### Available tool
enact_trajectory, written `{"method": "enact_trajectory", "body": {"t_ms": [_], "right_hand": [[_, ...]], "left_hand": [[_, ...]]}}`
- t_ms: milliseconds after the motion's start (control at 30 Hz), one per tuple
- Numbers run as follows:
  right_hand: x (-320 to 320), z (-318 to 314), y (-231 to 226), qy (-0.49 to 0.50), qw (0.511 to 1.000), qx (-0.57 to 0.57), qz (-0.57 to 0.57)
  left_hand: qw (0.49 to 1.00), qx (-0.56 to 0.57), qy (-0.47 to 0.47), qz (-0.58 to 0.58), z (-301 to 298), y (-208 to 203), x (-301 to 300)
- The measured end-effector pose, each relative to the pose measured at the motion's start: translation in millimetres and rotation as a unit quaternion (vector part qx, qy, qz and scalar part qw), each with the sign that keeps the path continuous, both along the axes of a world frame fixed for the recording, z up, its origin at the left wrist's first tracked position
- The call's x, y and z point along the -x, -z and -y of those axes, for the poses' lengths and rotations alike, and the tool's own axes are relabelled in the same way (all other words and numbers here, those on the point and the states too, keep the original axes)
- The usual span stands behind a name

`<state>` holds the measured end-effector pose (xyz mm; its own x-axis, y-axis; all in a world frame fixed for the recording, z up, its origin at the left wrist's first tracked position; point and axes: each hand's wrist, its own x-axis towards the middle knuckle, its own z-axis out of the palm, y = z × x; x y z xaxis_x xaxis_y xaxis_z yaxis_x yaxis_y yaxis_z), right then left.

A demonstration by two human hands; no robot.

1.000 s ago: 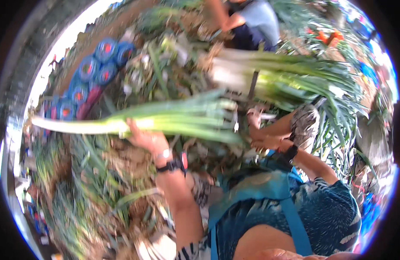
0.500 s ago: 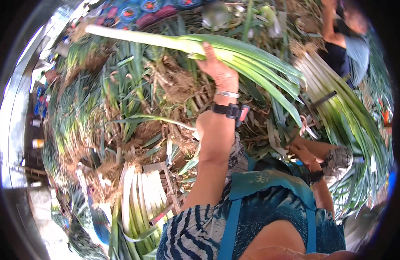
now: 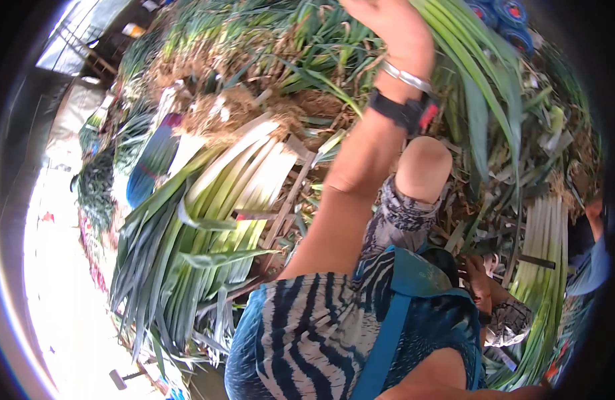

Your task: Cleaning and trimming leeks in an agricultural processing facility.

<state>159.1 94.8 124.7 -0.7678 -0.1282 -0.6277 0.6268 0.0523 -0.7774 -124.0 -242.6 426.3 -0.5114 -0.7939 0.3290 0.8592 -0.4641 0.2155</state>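
My left hand (image 3: 387, 20) reaches to the top edge, where the picture cuts off its fingers. It grips a leek, whose long green leaves (image 3: 477, 73) hang to the right of my wrist; its white shaft is out of view. A silver bangle and a dark wristband circle that wrist. Down by my right knee, my right hand (image 3: 477, 277) has its fingers bent; what they hold is hidden. At the left, a bundle of leeks (image 3: 217, 200) lies with its white shafts and roots upward, beside a wooden frame (image 3: 287, 203).
Piled leeks (image 3: 247, 47) with brown roots spread across the far side. A second leek bundle (image 3: 544, 233) lies at the right with a dark bar (image 3: 537, 261) across it. Beyond it another person's blue sleeve (image 3: 591, 267) shows. Blue round-patterned packs (image 3: 511, 20) sit at the top right.
The view has swung left, bringing the left leek bundle nearer the middle. My left hand has moved up to the picture's edge with the leek. My right hand remains low by my knee.
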Motion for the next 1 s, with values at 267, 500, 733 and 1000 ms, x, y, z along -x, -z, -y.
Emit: {"method": "enact_trajectory", "body": {"t_ms": [267, 500, 733, 1000], "right_hand": [[31.0, -23.9, 4.5, -0.116, 0.992, -0.029, -0.036], [51.8, -36.3, 32.5, -0.169, 0.979, -0.015, -0.110], [42.8, -4.0, 14.0, -0.140, 0.988, 0.018, -0.063], [20.9, -57.3, 73.8, -0.312, 0.902, -0.161, -0.250]], "left_hand": [[0.852, 0.408, -0.325, 0.038, 209.8, -87.3, -67.6], [0.685, 0.489, -0.456, 0.291, 383.4, -81.4, -139.6], [0.009, 0.707, -0.425, 0.566, 555.2, 4.2, -308.2], [0.418, 0.654, -0.172, 0.607, 564.3, 102.9, -212.7]]}}
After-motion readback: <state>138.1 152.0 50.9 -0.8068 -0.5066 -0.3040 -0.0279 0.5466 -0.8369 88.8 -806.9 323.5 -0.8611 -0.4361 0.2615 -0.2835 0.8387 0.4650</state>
